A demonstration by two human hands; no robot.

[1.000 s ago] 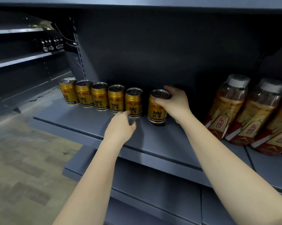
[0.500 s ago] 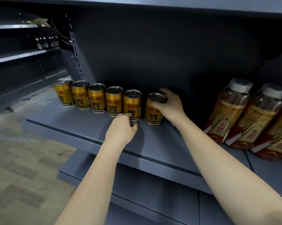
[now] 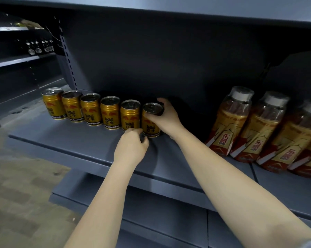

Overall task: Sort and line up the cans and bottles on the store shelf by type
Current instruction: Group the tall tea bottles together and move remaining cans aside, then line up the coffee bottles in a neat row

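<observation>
Six cans [image 3: 101, 108] lined up touching; bottles [image 3: 258, 126] grouped apart. Right hand [image 3: 166, 117] grasping sixth can [image 3: 151, 122]; left hand [image 3: 131, 147] curled at its base, grasp indeterminable. Nearly complete.

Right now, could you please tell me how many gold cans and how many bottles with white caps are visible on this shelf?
Gold cans: 6, in one row; the right hand grips the rightmost can.
Bottles with white caps: 3 plainly in view; the frame edge may cut off more.
Total: 9
</observation>
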